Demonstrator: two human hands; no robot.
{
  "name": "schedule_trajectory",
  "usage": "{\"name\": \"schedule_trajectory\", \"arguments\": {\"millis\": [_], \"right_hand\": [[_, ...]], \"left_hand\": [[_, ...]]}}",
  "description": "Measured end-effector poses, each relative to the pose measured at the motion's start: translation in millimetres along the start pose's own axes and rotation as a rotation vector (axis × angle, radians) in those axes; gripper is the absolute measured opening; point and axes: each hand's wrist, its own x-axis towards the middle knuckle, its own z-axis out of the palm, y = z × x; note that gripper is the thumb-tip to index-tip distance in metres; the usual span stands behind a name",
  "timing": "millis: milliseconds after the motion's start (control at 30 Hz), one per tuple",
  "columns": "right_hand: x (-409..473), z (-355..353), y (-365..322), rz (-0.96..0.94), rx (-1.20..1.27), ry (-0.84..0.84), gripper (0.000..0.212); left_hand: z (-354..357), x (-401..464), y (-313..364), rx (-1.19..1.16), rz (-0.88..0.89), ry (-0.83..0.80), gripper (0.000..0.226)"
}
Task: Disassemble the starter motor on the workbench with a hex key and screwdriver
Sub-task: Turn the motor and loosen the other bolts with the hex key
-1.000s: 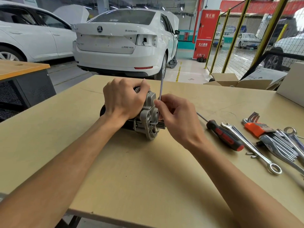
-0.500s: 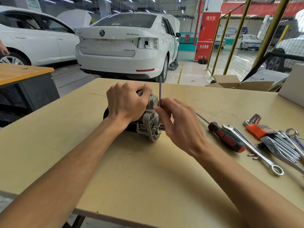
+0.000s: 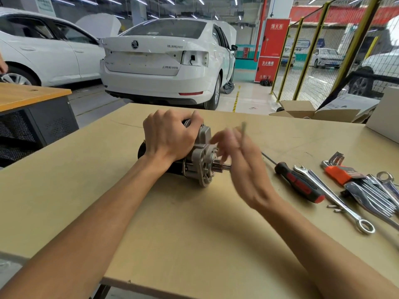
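The starter motor point(image 3: 201, 157), grey cast housing on a black body, lies on its side in the middle of the workbench point(image 3: 194, 234). My left hand point(image 3: 170, 138) grips it from above. My right hand point(image 3: 241, 167) is blurred just right of the housing, holding a thin hex key point(image 3: 244, 128) whose end sticks up past my fingers. The motor's shaft end point(image 3: 222, 168) shows below my right fingers. A red-and-black screwdriver point(image 3: 299, 182) lies on the bench to the right.
Right of the screwdriver lie a long combination wrench point(image 3: 336, 200), an orange hex key holder point(image 3: 339, 171) and several more wrenches point(image 3: 375, 195). Two small screws point(image 3: 333, 207) sit beside them. An open cardboard box point(image 3: 311, 112) stands at the far right edge; white cars are parked beyond.
My right hand has pulled away from the motor housing to the right with the hex key, which is off the screw now. My left hand keeps its grip on the motor.
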Motion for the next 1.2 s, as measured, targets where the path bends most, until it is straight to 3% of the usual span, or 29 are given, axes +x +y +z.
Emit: {"name": "schedule_trajectory", "arguments": {"millis": [133,333,500,600,767,933,1033,1200], "right_hand": [[5.4,-24.9,8.5,0.141,0.018,-0.037,0.062],[14.7,-39.1,7.5,0.341,-0.166,-0.309,0.037],[15.0,-52.8,5.8,0.524,0.064,-0.407,0.027],[14.8,-58.4,6.3,0.499,0.200,-0.436,0.024],[14.5,-49.7,6.8,0.367,0.243,-0.287,0.024],[11.1,-46.9,8.6,0.180,0.028,-0.213,0.024],[9.4,-47.6,9.2,0.202,0.041,-0.207,0.022],[10.6,-49.4,13.1,0.238,0.016,-0.210,0.026]], "left_hand": [[1.2,0.2,-1.6,-0.006,-0.003,-0.012,0.051],[1.2,-0.2,-1.6,-0.020,0.015,0.008,0.049],[1.5,-0.9,-2.8,-0.023,0.007,-0.009,0.052],[1.2,-1.6,-2.6,-0.038,0.017,0.001,0.051],[2.9,-3.8,-4.8,-0.062,0.057,0.034,0.046],[4.1,-5.5,-11.4,-0.128,0.190,0.051,0.041],[-1.1,-4.1,-20.5,-0.127,0.278,-0.037,0.042],[-1.4,-2.5,-21.6,-0.051,0.235,-0.050,0.051]]}}
